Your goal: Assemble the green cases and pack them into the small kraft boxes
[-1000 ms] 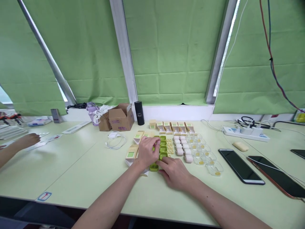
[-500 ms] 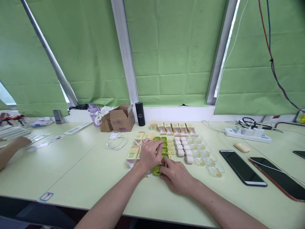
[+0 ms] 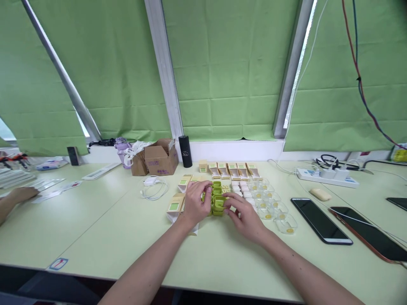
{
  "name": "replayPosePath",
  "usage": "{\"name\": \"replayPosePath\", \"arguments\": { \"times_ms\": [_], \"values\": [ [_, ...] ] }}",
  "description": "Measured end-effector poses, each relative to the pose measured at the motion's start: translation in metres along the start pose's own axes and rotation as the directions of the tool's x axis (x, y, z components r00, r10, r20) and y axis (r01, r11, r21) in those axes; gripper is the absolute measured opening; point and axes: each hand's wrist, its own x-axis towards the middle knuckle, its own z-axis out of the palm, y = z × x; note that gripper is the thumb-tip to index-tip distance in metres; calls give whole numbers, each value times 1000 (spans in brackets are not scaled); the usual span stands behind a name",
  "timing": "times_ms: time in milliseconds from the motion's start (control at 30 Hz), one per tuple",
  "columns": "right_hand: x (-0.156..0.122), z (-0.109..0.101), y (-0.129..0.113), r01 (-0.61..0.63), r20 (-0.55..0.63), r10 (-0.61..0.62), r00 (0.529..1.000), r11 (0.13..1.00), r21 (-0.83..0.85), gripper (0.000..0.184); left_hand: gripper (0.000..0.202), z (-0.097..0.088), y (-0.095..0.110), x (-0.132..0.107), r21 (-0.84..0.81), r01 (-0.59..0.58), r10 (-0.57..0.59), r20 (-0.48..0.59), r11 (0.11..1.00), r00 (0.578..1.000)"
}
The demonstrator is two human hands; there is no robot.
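The right hand (image 3: 244, 217) grasps an open green box (image 3: 219, 203), now farther from the worktop's (image 3: 203, 262) near edge. Left hand's (image 3: 196, 201) grip: unclear.

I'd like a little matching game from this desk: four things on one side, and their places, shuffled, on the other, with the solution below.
Things
1. green container
2. clear plastic shells
3. black cylinder
4. white adapter

Places
A. on the near side of the cardboard box
B. between the pale pink pieces and the phones
C. at the fingertips of the right hand
D. standing just right of the cardboard box

Pairs: 1-C, 2-B, 3-D, 4-A
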Motion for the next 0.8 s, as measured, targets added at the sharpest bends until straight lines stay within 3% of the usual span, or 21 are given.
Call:
{"name": "replayPosePath", "arguments": {
  "times_ms": [167,433,800],
  "values": [
    [1,1,9,11,-147,-8,989,1000,16,16,17,-1,5,-1,-82,-29,38,104,996,994],
    [3,1,14,-18,-273,44,961,995,99,35,41,4,11,-8,-130,-37,69,249,991,966],
    [5,1,10,-58,-316,149,937,959,279,41,42,12,17,-15,-183,2,41,230,983,972]
  ]
}}
